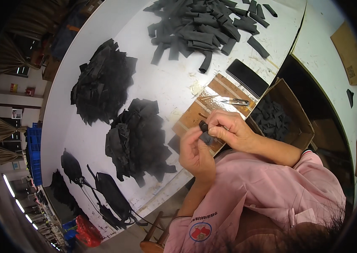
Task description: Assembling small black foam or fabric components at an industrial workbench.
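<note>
Close to my body, my left hand [196,154] and my right hand [232,131] meet over the near edge of a brown board [189,117]. Between their pinched fingers is a small black piece of material [203,126], rolled or folded at its top. A greyer flap [206,138] shows below it, between the hands. Fingers hide the rest of the piece. Thread snips [236,101] lie on the board just beyond my right hand, beside a shiny patch. Another flat dark piece [174,143] rests by the board's near left edge.
A black phone [248,78] lies past the board. Rolled black pieces [203,31] are heaped at the far side, with flat black piles [102,84] [134,141] to the left. Black pouches with straps [112,189] lie near left. A cardboard box [299,101] holds dark scraps at right.
</note>
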